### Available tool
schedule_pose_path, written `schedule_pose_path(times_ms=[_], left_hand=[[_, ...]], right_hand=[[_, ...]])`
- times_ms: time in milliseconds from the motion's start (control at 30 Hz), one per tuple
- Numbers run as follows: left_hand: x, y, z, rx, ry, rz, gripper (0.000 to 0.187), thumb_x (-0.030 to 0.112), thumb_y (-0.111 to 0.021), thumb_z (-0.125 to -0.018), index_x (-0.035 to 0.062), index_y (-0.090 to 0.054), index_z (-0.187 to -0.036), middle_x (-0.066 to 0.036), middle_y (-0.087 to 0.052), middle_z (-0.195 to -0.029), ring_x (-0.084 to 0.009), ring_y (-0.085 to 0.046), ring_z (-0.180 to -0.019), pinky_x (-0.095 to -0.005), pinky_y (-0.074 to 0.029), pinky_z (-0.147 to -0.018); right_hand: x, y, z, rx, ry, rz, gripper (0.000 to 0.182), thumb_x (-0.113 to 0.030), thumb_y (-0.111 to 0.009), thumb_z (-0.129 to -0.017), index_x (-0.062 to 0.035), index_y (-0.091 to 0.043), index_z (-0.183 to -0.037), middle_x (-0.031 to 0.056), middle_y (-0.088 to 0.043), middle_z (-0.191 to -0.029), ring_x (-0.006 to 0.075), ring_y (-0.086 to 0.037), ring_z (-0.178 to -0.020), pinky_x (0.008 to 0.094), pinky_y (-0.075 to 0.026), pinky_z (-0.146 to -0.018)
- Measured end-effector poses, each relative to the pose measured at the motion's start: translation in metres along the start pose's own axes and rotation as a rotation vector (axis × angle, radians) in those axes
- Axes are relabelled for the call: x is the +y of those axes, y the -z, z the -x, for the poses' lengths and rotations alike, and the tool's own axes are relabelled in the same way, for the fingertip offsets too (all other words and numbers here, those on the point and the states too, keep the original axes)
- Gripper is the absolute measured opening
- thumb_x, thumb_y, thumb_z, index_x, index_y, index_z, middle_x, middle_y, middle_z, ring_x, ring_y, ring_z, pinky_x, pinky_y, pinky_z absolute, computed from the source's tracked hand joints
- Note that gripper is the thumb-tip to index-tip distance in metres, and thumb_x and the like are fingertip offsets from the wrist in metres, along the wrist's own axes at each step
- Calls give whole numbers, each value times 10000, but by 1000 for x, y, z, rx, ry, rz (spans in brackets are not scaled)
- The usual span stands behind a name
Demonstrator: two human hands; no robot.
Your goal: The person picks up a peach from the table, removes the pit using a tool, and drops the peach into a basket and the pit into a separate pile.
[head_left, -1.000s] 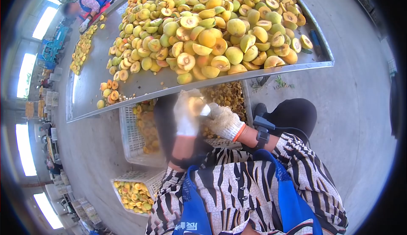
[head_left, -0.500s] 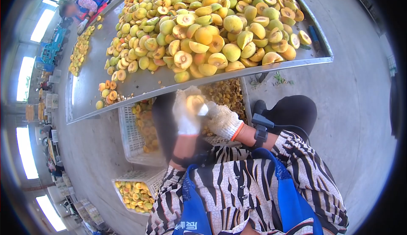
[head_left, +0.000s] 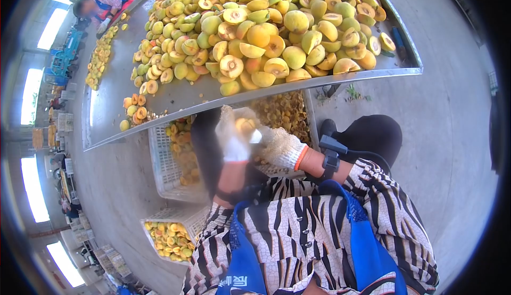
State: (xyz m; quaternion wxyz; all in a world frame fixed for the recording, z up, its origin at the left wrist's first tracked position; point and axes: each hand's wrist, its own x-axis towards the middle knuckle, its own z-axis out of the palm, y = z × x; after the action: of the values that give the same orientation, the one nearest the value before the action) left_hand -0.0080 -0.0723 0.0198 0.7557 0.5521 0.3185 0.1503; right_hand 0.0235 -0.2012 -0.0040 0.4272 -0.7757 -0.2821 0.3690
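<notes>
In the head view, my left hand [head_left: 232,138], in a white knitted glove, is closed around a yellow peach half [head_left: 245,126] below the table's near edge. Opposite it, my gloved right hand [head_left: 282,148] grips a small tool [head_left: 256,136] with a pale, shiny end that meets the fruit. Its handle is hidden inside the glove, so the exact kind of tool cannot be made out. Blur softens the left hand and the peach half. A big heap of halved yellow peaches [head_left: 295,22] lies on the metal table [head_left: 205,90] just beyond both hands.
Beneath the table, brown peach scraps or pits [head_left: 287,115] fill a container. White plastic crates [head_left: 161,162] with peach pieces stand left of my legs, one crate [head_left: 194,221] nearer me. A blue-handled object [head_left: 398,42] rests at the table's right. Another person [head_left: 109,2] works at the far left.
Both hands stay together at nearly the same spot, with the peach half turned slightly in the left glove. The whole view has shifted a little.
</notes>
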Motion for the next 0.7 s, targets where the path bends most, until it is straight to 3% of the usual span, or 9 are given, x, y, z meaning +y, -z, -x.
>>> schedule_pose_path(times_ms=[233, 300, 400, 533, 600, 667, 700], left_hand=[[-16, 20, -17, -144, -101, -119, 601, 476, -437, -1040, -50, -659, -850, -137, -662, -707, -208, -637, -591, -304, -525, -572], [-19, 28, -23, -238, -225, -271, 602, 476, -436, -1040, -50, -662, -855, -142, -665, -712, -208, -637, -586, -308, -526, -564], [-24, 30, -22, -232, -127, -258, 601, 477, -424, -1043, -45, -660, -863, -144, -666, -715, -214, -639, -584, -317, -532, -559], [-22, 22, -19, -115, 106, -26, 587, 467, -401, -1049, -35, -648, -872, -142, -665, -721, -233, -639, -578, -331, -543, -563], [-38, 33, -29, -141, -27, -116, 574, 463, -397, -1050, -25, -644, -876, -147, -666, -737, -255, -648, -609, -344, -551, -587], [-27, 30, -26, -161, 49, -20, 580, 467, -395, -1050, -24, -647, -873, -154, -670, -751, -260, -652, -627, -351, -554, -601], [-34, 37, -29, -227, -61, -125, 579, 467, -400, -1049, -26, -648, -873, -157, -672, -756, -260, -654, -637, -352, -554, -610]], right_hand=[[9, -8, -5, -80, 81, -206, 254, -189, -579, -884, -82, -651, -1102, 213, -695, -1030, 402, -660, -973, 442, -525, -825], [7, -2, -4, -161, 48, -278, 256, -201, -591, -885, -81, -652, -1102, 203, -699, -1016, 390, -665, -940, 430, -522, -821], [24, -19, -7, -15, 150, 18, 256, -230, -601, -884, -81, -663, -1083, 188, -705, -1000, 362, -669, -885, 424, -519, -805], [10, -11, -5, -166, 47, -225, 237, -201, -620, -864, -63, -670, -1050, 162, -708, -919, 295, -667, -799, 398, -524, -744], [3, -5, -3, -185, -7, -305, 206, -181, -627, -857, -53, -674, -1011, 129, -703, -848, 235, -656, -741, 369, -522, -687], [-16, 17, 5, -310, -136, -403, 167, -175, -629, -861, -51, -673, -964, 86, -679, -781, 181, -623, -691, 334, -500, -638], [-21, 23, 8, -372, -201, -453, 150, -172, -630, -863, -50, -673, -940, 65, -667, -748, 154, -607, -666, 317, -489, -613]])
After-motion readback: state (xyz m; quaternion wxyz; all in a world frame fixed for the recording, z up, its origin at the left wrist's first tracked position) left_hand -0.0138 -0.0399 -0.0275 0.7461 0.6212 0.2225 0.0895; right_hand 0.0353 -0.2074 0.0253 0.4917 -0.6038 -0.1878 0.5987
